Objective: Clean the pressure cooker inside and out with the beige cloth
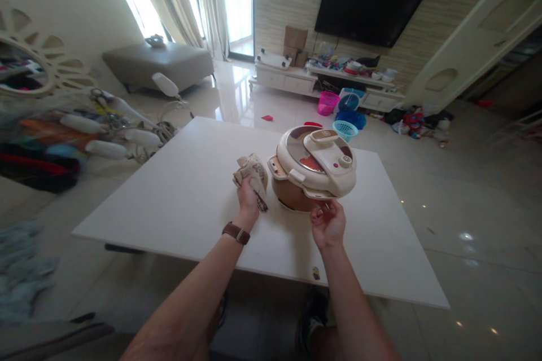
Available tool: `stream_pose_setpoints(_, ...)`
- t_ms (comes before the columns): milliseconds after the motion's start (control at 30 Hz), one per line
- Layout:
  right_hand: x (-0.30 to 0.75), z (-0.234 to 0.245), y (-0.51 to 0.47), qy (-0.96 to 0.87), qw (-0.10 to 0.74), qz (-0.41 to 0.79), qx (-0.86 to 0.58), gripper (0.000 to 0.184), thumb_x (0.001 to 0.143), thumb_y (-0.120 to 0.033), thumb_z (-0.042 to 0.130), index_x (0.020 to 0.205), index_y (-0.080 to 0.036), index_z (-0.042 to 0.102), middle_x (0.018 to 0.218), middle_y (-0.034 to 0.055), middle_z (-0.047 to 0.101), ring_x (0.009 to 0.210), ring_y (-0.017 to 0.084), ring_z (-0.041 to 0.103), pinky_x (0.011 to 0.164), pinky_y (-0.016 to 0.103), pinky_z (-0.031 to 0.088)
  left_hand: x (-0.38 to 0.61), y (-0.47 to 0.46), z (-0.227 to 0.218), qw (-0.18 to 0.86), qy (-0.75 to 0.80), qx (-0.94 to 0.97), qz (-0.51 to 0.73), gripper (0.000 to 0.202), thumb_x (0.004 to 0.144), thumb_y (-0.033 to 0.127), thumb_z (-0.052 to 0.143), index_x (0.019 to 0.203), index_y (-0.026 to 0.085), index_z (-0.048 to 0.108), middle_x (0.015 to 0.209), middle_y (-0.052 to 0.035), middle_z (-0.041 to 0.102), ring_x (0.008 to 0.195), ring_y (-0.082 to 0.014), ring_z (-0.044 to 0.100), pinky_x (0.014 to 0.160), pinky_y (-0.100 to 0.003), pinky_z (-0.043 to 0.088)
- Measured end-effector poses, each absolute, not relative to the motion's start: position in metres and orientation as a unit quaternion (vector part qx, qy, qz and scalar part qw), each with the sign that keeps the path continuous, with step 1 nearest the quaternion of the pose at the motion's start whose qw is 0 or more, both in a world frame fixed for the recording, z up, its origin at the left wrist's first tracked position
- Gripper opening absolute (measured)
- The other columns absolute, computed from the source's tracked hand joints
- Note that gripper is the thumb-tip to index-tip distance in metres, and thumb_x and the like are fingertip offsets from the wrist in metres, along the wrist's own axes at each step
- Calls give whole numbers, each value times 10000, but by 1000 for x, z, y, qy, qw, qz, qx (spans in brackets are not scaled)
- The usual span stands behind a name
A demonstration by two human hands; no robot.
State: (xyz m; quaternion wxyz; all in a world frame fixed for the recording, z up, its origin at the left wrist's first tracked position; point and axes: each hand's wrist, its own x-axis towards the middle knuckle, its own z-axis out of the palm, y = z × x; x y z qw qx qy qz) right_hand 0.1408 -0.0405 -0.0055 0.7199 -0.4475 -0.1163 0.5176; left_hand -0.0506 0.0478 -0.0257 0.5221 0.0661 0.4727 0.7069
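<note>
A cream and brown electric pressure cooker (313,166) stands on the white table (165,197) with its lid on. The lid carries a broad handle and a round knob. My right hand (329,223) is at the cooker's near side, fingers curled up under the jutting rim below the lid; their tips are partly hidden there. Left of the cooker, my left hand (248,194) is closed around a crumpled beige cloth (253,172) with dark print along its edge. The cloth is held up beside the cooker; whether it touches the side I cannot tell.
A small dark and yellow item (315,273) lies at the table's near edge. Beyond the table are a turquoise basket (345,131), a pink basket (327,103) and a low TV cabinet (296,83). A lamp (139,136) with several white shades is to the left.
</note>
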Motion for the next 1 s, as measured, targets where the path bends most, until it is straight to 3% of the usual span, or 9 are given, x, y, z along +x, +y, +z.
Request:
stream_pose_setpoints(333, 106, -5, -24, -191, 701, 452, -517, 487, 681, -631, 837, 788, -199, 638, 693, 42, 772, 422, 91, 536, 407, 226, 348, -50, 45, -29, 527, 485, 67, 695, 227, 921, 293, 622, 1057, 151, 736, 1072, -94, 785, 952, -195, 746, 974, -341, 589)
stream_pose_setpoints(533, 128, -12, -28, -186, 705, 439, -525, 412, 685, -563, 814, 724, -207, 611, 598, 28, 722, 395, 99, 513, 385, 229, 318, -50, 50, -30, 525, 486, 64, 696, 230, 934, 299, 602, 1071, 165, 730, 1106, -103, 779, 997, -212, 761, 984, -362, 601)
stream_pose_setpoints(733, 198, -4, -29, -89, 763, 345, -539, 284, 681, -419, 746, 690, -238, 527, 486, -63, 582, 361, 86, 442, 338, 209, 218, -50, 47, -28, 536, 465, 65, 701, 226, 925, 298, 606, 1064, 176, 737, 1142, -106, 782, 1057, -223, 760, 997, -359, 609)
stream_pose_setpoints(833, 209, -2, -37, -57, 791, 310, -525, 257, 762, -447, 668, 722, -246, 513, 517, -82, 553, 391, 86, 476, 356, 200, 274, -49, 45, -28, 537, 462, 67, 703, 215, 913, 295, 611, 1046, 184, 738, 1121, -99, 790, 1084, -234, 760, 993, -362, 618)
stream_pose_setpoints(1000, 157, -11, -64, -37, 762, 374, -527, 352, 813, -581, 603, 761, -233, 588, 628, -5, 702, 477, 135, 630, 433, 235, 462, -49, 47, -36, 543, 453, 65, 704, 206, 901, 297, 635, 1035, 179, 739, 1103, -101, 792, 1093, -240, 760, 994, -365, 622)
